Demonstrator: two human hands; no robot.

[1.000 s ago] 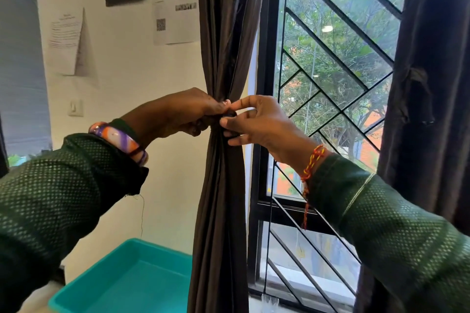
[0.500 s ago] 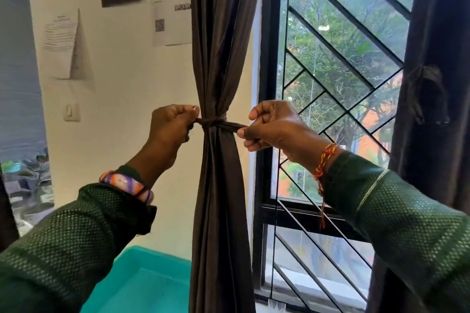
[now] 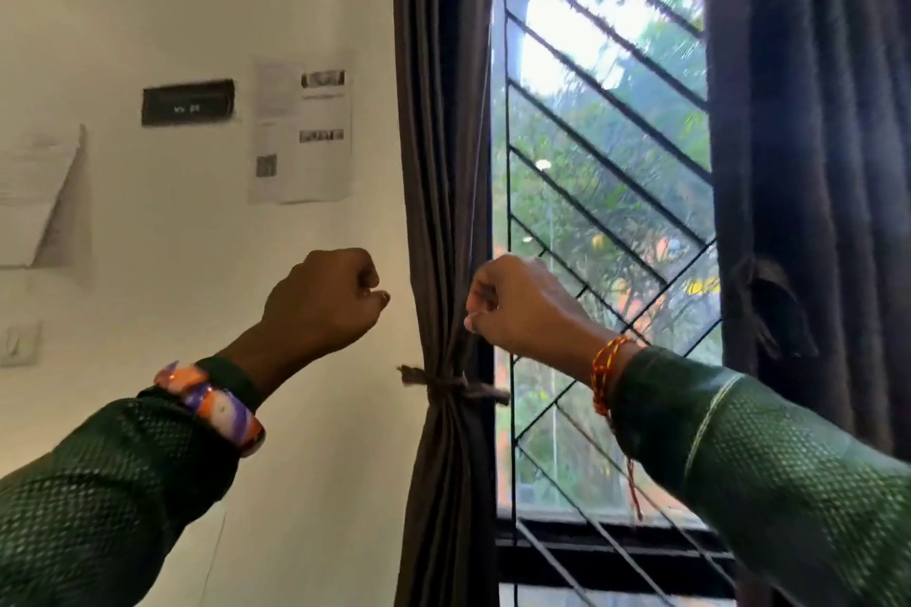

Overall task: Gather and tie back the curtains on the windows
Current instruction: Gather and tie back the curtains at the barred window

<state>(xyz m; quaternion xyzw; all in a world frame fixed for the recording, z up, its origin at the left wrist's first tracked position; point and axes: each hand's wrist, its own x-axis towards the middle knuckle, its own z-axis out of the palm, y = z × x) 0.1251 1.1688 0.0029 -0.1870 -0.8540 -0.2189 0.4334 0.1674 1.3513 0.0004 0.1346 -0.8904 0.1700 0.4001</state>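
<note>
Head view is showing your left hand (image 3: 325, 301) and right hand (image 3: 517, 306) hanging fisted, each grip pressed together on nothing, just above the tie (image 3: 451, 387) cinching the left curtain (image 3: 443, 163), judging the knot finished.

Bare wall (image 3: 207, 5) left of curtain (image 3: 443, 113), window grille (image 3: 606, 153) right

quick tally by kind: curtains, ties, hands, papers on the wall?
Curtains: 2, left curtain, right curtain
Ties: 2, left tie, right tie
Hands: 2, left hand, right hand
Wall papers: 2
Total: 8
</note>
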